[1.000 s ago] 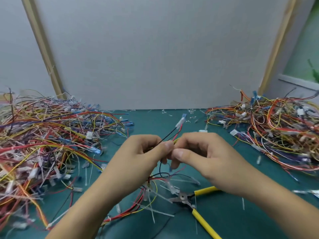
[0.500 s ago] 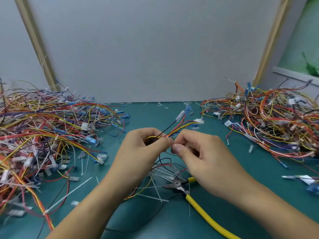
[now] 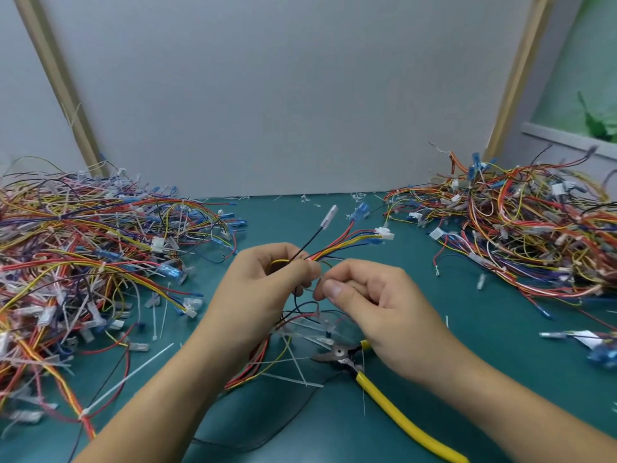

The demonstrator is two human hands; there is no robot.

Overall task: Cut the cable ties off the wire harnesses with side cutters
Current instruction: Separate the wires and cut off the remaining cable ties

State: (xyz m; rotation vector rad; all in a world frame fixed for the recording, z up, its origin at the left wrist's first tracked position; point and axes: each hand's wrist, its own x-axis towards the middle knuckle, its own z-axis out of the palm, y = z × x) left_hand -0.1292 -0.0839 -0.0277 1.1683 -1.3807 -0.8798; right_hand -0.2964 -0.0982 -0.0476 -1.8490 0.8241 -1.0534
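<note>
My left hand [image 3: 263, 292] grips a small wire harness [image 3: 347, 243] of red, yellow, blue and black wires, whose white connectors point up and to the right. Just to its right, my right hand [image 3: 374, 305] pinches a thin clear cable tie [image 3: 319, 282] between thumb and forefinger, close to the bundle. The yellow-handled side cutters [image 3: 354, 362] lie on the green mat under my right wrist, with nothing holding them. The rest of the harness hangs down below my left hand among cut ties [image 3: 293, 365].
A big tangle of harnesses [image 3: 83, 255] fills the left of the green mat [image 3: 484, 332]. Another pile [image 3: 521, 228] covers the right. Loose white ties and clippings lie scattered between them. A grey wall panel stands right behind the table.
My right hand has drawn down and away from my left, pulling the clear tie out of the bundle. The harness wires now fan out farther to the right. The cutters have stayed put.
</note>
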